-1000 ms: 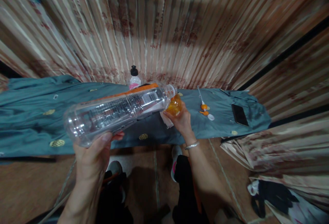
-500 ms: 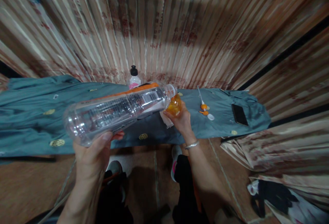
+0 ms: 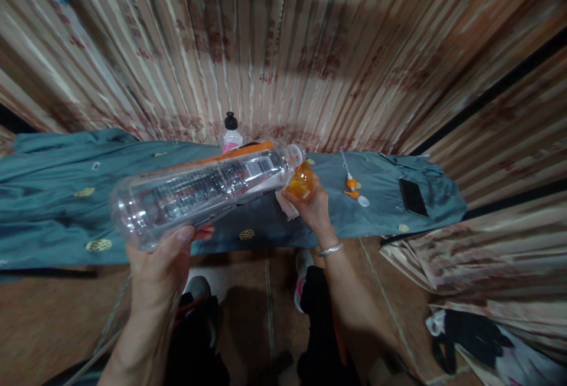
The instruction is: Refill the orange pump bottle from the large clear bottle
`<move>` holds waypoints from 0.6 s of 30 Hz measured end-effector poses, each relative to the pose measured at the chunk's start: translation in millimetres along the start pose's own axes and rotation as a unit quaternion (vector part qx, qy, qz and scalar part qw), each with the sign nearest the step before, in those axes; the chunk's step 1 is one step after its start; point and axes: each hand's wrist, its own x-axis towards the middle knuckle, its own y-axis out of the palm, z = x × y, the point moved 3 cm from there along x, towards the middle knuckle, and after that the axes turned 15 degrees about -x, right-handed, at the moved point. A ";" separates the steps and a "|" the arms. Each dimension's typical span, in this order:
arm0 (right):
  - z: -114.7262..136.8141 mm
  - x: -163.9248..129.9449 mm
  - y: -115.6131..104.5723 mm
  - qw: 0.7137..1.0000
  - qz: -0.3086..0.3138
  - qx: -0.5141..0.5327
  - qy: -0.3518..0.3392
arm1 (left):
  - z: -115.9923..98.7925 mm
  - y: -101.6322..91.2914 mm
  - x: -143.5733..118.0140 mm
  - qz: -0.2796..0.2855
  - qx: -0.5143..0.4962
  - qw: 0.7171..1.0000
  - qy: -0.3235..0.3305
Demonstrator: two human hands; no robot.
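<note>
Clear plastic, the big empty bottle (image 3: 199, 188) lies nearly on its side in the air over the teal-covered desk (image 3: 57, 197), its base gripped from below by the left hand (image 3: 162, 262). Its open mouth meets a small orange container (image 3: 301, 180), which the right hand (image 3: 312, 209) clasps from beneath. Further right on the cloth lie a pump nozzle (image 3: 352, 185) and a dark phone (image 3: 413, 197).

No legible text (bottle label (image 3: 208, 182) blurred)

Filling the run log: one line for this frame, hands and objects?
left hand: holds clear bottle tipped | right hand: holds orange container at bottle mouth | on teal cloth: phone
</note>
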 end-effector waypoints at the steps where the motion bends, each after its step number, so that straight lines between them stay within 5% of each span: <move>1: -0.1 -0.1 0.0 1.000 -0.001 0.000 0.000 | -0.4 0.7 0.0 -0.001 0.000 1.000 0.001; 18: 2.1 -0.1 -0.7 1.000 0.001 0.000 -0.002 | -1.9 2.9 -0.3 -0.011 0.009 1.000 0.000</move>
